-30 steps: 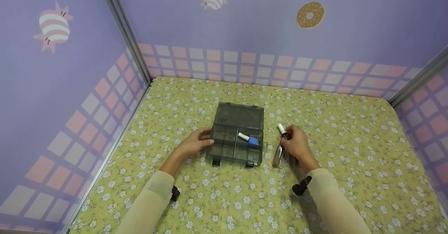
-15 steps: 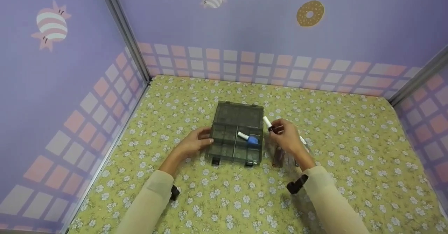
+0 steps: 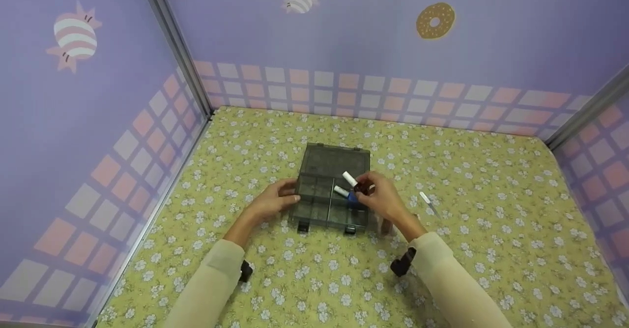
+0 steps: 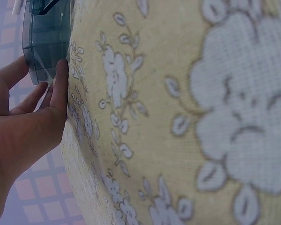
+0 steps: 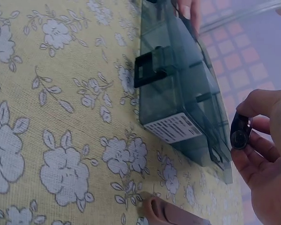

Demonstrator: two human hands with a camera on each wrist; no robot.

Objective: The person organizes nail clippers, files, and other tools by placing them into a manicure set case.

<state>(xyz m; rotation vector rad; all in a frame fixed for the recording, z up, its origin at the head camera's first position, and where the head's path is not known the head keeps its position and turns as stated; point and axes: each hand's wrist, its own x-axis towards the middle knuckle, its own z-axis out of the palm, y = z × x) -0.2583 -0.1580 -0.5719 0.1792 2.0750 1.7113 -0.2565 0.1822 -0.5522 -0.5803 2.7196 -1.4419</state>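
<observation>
My right hand [image 3: 385,200] pinches a dark nail polish bottle [image 5: 240,133] with a white cap [image 3: 350,178]. It hovers over the right side of an open smoky translucent compartment box [image 3: 314,212]. A blue bottle [image 3: 352,197] with a white cap lies in a right-hand compartment, partly hidden by the right hand. My left hand [image 3: 270,201] grips the box's left side, thumb and fingers at its wall. In the left wrist view, the left hand's fingers [image 4: 61,89] touch the box corner [image 4: 46,61].
A brown tool [image 5: 173,213] with a loop-shaped end lies right of the box, mostly behind the right forearm in the head view. Farther right lies a thin tool [image 3: 428,203] with a white end. Patterned walls [image 3: 344,87] enclose the flowered cloth.
My right hand has carried the dark bottle up and left from beside the box to over its right compartments. The thin white-ended tool has come into view. My left hand stays in place.
</observation>
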